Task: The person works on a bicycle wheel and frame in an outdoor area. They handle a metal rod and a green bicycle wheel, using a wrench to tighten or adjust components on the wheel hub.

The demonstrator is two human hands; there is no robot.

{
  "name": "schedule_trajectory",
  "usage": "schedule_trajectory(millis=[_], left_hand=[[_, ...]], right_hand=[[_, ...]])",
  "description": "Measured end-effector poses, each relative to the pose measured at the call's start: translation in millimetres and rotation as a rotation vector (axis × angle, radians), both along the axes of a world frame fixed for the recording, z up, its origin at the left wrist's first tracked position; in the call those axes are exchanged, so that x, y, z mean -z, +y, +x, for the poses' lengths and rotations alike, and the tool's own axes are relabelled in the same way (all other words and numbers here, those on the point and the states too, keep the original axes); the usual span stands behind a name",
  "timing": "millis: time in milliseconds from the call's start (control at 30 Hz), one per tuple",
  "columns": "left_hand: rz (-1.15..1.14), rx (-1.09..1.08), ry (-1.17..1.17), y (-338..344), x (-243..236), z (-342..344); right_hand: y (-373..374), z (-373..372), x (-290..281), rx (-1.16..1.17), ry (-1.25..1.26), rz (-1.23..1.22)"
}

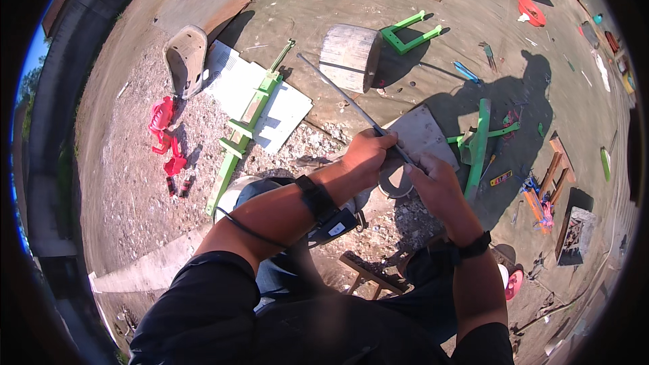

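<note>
A long thin grey rod (338, 89) slants from the upper left down between my hands. My left hand (366, 157) is closed round it, thumb along the rod. Close by on the right, my right hand (436, 188) is closed at the rod's lower end, thumb and fingers pressed together. Just below the rod, between the hands, is a round dark-rimmed thing (395, 181), perhaps a roll of tape; I cannot tell whether the right hand holds it. A log block (350, 55) stands on the ground beyond the rod, and a pale board (424, 134) lies beneath the hands.
A long green metal frame (247, 122) lies to the left across a white sheet (291, 111). Further left are a worn seat shell (186, 61) and red plastic parts (162, 118). Green frame pieces (478, 138) lie right, with scattered tools. A small wooden stool (368, 274) stands near my legs.
</note>
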State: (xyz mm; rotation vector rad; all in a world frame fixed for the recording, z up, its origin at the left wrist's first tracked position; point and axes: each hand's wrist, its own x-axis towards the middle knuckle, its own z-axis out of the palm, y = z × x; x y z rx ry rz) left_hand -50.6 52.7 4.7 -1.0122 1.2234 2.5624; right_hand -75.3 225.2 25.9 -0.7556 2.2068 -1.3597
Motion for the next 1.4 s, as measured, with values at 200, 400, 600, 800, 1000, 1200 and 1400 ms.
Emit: schedule_trajectory(millis=[200,400,600,800,1000,1200,1400], left_hand=[[-0.081,-0.058,0.128,-45.3,-0.5,-11.3],[-0.726,-0.171,0.149,-158.9,-23.3,-38.1],[-1.036,-0.133,0.221,-156.0,-15.6,-20.0],[-0.943,0.154,0.283,-99.5,-29.5,-3.7],[-0.832,0.465,0.403,-28.1,-31.9,22.9],[-1.286,1.006,0.48,17.4,34.4,42.9],[-1.317,1.435,0.628,39.2,40.9,49.9]], right_hand=[[3.4,2.6,-2.3,0.03,-0.447,-0.209],[9.0,2.8,-7.3,0.056,-0.473,-0.223],[14.4,0.6,1.6,0.044,-0.386,-0.238],[18.6,-0.1,5.5,0.019,-0.326,-0.235],[32.6,-6.9,-5.9,0.102,-0.294,-0.157],[49.1,-11.3,-19.5,0.2,-0.194,-0.171],[70.2,-0.9,-43.8,0.298,-0.121,-0.184]])
